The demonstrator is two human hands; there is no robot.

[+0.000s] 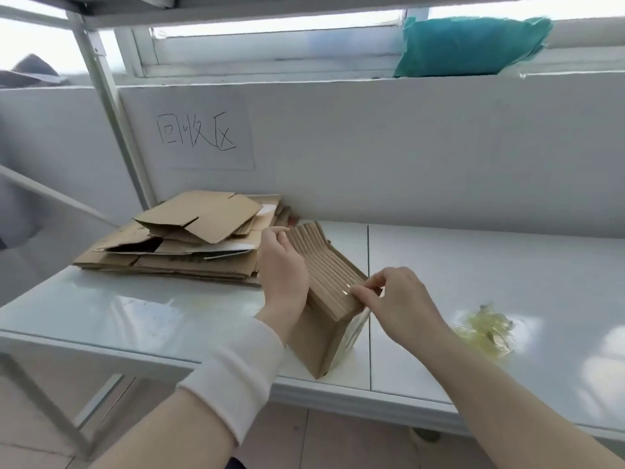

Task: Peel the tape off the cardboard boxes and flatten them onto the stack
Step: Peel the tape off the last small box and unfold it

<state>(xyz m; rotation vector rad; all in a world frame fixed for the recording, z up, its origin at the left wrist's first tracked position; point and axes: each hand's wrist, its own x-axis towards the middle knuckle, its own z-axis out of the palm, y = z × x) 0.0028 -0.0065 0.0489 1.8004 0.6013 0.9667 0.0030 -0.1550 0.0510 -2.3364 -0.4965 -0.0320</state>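
A small brown cardboard box [324,336] stands tilted on the white table [135,319], its creased top panel facing me. My left hand [282,269] grips the box's left side, fingers curled over its far top edge. My right hand [395,299] pinches a strip of clear tape [348,290] at the near right corner of the top panel. More clear tape shows down the box's right side. A stack of flattened cardboard [189,245] lies to the left, just behind my left hand.
A crumpled wad of yellowish peeled tape [487,333] lies on the table to the right. A white wall with a handwritten paper sign [199,133] backs the table. A teal bag [470,45] sits on the window ledge above. A white shelf post [111,106] rises at left.
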